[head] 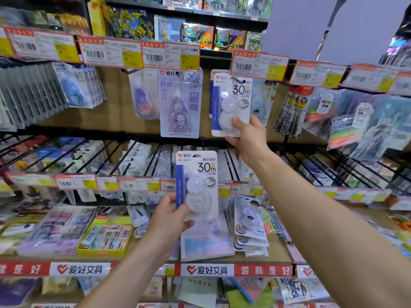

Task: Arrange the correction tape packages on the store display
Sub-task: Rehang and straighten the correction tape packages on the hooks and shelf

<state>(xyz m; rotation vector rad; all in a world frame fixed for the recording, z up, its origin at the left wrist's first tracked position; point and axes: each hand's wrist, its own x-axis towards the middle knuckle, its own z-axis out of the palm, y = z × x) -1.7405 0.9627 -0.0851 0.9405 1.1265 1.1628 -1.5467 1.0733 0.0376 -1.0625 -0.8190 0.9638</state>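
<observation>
The right hand (246, 134) pinched the bottom of a tape pack (231, 103) seemingly hanging on its upper hook (239, 81), while the left hand (171, 216) gripped a second pack (198, 185) lower down, nearer me, not yet hung.

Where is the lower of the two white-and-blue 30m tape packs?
The white-and-blue pack is centre of the head view, in the left hand, below the hanging purple cartoon pack.

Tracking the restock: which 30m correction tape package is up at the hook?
The upper package, gripped by the right hand, top at the hook; the left hand holds the other package lower down.
</observation>
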